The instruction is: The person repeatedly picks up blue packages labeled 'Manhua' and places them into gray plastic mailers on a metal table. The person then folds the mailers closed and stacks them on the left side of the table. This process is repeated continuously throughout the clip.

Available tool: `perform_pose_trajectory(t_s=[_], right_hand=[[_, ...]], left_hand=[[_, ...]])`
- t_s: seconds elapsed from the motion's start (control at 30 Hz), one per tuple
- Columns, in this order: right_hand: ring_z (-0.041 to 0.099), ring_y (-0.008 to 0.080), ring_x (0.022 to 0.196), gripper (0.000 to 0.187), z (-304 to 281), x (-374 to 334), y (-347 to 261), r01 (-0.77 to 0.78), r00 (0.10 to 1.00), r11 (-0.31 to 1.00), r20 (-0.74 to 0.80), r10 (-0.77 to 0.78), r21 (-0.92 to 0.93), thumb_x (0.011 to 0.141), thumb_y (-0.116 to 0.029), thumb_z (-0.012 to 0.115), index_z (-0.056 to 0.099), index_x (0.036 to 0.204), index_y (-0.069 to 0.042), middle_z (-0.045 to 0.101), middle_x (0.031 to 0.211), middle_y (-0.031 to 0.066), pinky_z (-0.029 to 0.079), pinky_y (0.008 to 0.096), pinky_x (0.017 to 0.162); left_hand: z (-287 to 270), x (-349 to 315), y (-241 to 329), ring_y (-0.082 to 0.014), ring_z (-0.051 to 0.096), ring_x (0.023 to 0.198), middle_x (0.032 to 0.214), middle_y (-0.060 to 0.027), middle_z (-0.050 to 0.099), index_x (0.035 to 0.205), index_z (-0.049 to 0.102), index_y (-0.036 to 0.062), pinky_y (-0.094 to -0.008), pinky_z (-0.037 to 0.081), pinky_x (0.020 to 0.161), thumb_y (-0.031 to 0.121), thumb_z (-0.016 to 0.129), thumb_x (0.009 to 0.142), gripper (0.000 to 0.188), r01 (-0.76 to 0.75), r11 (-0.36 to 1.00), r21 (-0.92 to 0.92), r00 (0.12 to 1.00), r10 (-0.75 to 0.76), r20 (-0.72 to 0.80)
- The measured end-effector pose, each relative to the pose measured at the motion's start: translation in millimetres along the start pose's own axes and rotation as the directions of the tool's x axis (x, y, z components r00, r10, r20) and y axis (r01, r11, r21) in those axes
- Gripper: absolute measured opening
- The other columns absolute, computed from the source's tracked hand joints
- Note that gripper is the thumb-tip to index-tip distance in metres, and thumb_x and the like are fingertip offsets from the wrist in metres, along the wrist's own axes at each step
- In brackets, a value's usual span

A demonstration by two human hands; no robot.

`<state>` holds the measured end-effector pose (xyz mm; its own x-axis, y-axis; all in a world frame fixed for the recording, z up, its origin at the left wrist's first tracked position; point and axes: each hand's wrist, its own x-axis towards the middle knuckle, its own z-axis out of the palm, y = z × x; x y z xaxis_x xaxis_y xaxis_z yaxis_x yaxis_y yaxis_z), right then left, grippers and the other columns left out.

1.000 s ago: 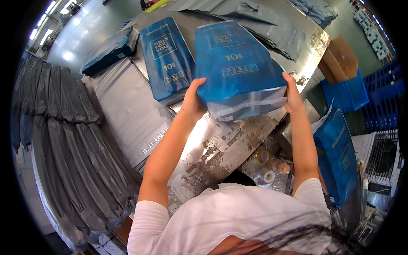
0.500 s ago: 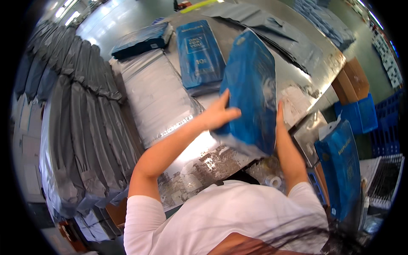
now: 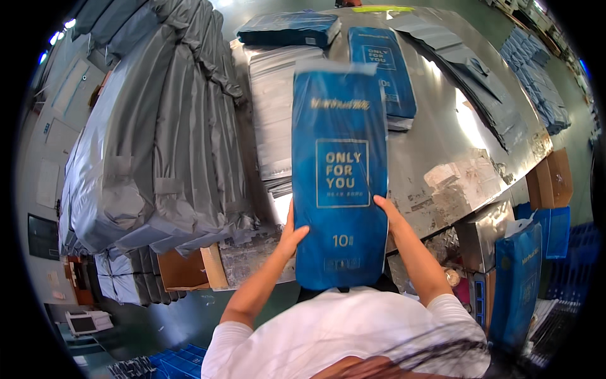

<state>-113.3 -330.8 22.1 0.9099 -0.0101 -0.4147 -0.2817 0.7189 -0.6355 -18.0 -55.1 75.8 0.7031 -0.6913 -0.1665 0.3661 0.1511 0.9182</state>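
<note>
Between my two hands is a long blue plastic-wrapped package [image 3: 339, 221] with pale printing, its broad printed face toward me and its lower end close to my shirt. My left hand [image 3: 294, 234] grips its left edge, thumb on the front. On the opposite edge my right hand [image 3: 390, 218] holds on in the same way. Most fingers of both hands are hidden behind the package. Beyond it, a second blue package [image 3: 398, 69] lies flat on the metal table [image 3: 435, 205]. Partly covered by the held package is a stack of grey-white plastic bags [image 3: 271, 114].
Another blue package [image 3: 290, 30] rests at the far end of the bag stack. Grey bags [image 3: 467, 69] lie at the far right of the table. Bundled grey bags [image 3: 170, 139] rise on the left. A blue package [image 3: 517, 278] stands at the right, near a cardboard box [image 3: 549, 179].
The held package has moved left and turned from tilted on its side to face me squarely. My hands have shifted to its lower side edges. The whole view has swung left.
</note>
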Motion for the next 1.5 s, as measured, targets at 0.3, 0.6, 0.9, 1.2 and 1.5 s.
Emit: perform_pose_trajectory(t_s=[0.3,0.6,0.9,1.2,1.5], right_hand=[[0.022,0.0243,0.128,0.087,2.2,-5.4,58.1,-0.187,0.982,0.933,-0.055,0.179,-0.308,0.076,-0.032,0.061,0.006,0.139,-0.006,0.019,0.14,0.0146,0.023,0.0373,0.103],[0.063,0.02,0.074,0.032,-52.5,40.0,-15.9,-0.176,0.909,0.567,0.088,0.408,-0.805,0.082,-0.02,0.05,0.057,0.107,-0.003,0.065,0.083,0.0103,0.051,0.0301,0.065],[0.056,0.0342,0.083,0.02,1.3,233.8,-79.0,0.065,0.905,-0.639,0.315,-0.285,-0.766,0.075,-0.019,0.051,0.058,0.085,-0.003,0.059,0.085,0.0178,0.045,0.0396,0.07],[0.059,0.0346,0.078,0.034,13.0,245.3,-82.0,-0.031,0.833,-0.558,0.288,-0.473,-0.829,0.07,-0.027,0.055,0.062,0.097,-0.008,0.061,0.079,0.0186,0.046,0.0411,0.066],[0.06,0.0326,0.08,0.025,3.5,246.5,-80.4,-0.122,0.827,-0.522,0.204,-0.524,-0.844,0.073,-0.03,0.05,0.063,0.091,-0.017,0.062,0.08,0.0134,0.046,0.0419,0.066]], left_hand=[[-104.5,-4.5,-48.6,-0.031,0.04,0.112,0.116,-0.0174,0.044,0.098,0.054,-0.0019,-0.0383,0.032,0.094,0.007,0.047,0.081,0.021,-0.114,0.526,0.843,0.842,0.501,-0.199],[-167.8,182.5,-33.8,-0.0279,0.053,0.089,0.089,-0.0107,0.056,0.079,0.058,0.005,-0.037,0.044,0.077,0.004,0.051,0.071,0.011,0.129,-0.142,0.982,0.861,0.508,-0.04],[-172.5,198.2,-24.6,-0.0273,0.056,0.075,0.075,-0.0092,0.056,0.073,0.057,0.008,-0.0372,0.048,0.065,0.006,0.05,0.072,0.008,0.069,-0.065,0.995,0.937,0.347,-0.043],[-180.2,204.1,-31.3,-0.0283,0.057,0.079,0.079,-0.0089,0.056,0.082,0.058,0.0067,-0.0371,0.049,0.068,0.006,0.051,0.075,0.01,0.075,-0.113,0.991,0.873,0.488,-0.011],[-187.4,219.0,-20.7,-0.0289,0.057,0.085,0.085,-0.0102,0.058,0.086,0.056,0.0074,-0.0376,0.05,0.067,0.004,0.05,0.075,0.012,0.247,-0.106,0.963,0.912,0.363,-0.194]])
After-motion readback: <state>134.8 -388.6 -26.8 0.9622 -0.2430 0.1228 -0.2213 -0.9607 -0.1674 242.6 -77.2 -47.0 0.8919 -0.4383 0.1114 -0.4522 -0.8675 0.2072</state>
